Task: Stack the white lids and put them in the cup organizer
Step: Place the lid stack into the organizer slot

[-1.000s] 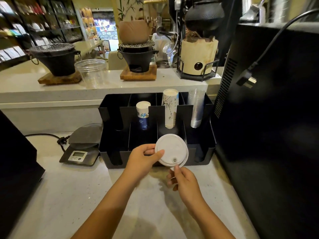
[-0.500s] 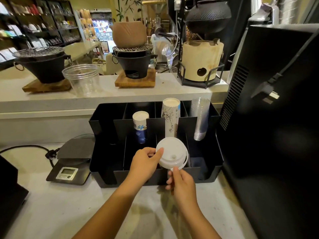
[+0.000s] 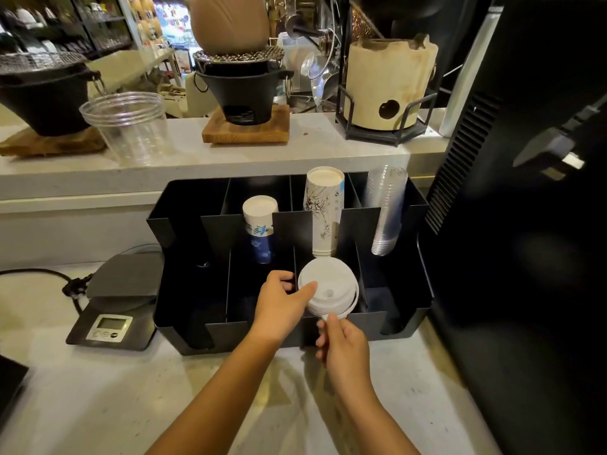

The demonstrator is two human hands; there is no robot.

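A stack of white lids (image 3: 330, 289) tilts over a front middle compartment of the black cup organizer (image 3: 184, 290). My left hand (image 3: 279, 307) grips the stack's left edge, thumb on top. My right hand (image 3: 345, 346) pinches its lower rim from below. Behind, the organizer holds a short blue-and-white paper cup stack (image 3: 259, 224), a taller white printed cup stack (image 3: 323, 208) and a clear plastic cup stack (image 3: 386, 208).
A digital scale (image 3: 118, 300) with its cord sits left of the organizer. A big black machine (image 3: 525, 224) stands close on the right. The raised ledge behind carries a clear tub (image 3: 128, 126), black stoves and a cream burner (image 3: 391, 83).
Both hands have carried the lid stack forward and down, from in front of the organizer to over its front middle compartment. The view has moved closer.
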